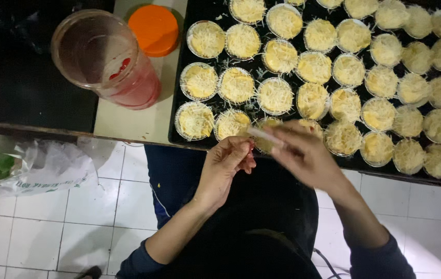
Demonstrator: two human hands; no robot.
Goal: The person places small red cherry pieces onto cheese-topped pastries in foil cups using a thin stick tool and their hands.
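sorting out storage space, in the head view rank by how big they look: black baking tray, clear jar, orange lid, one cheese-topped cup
1. black baking tray
2. clear jar, though it stands nearer the camera
3. orange lid
4. cheese-topped cup, only a little smaller than the lid

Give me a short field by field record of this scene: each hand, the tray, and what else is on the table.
left hand: fingers curled, tips pinched together near the tray's front edge; what they pinch is too small to tell
right hand: blurred, holding a thin pale stick over the front row
baking tray: black, filled with rows of small cups
cups: yellow filling topped with grated cheese
plastic jar: clear, open, red contents at the bottom, left of the tray
orange lid: lying beside the jar
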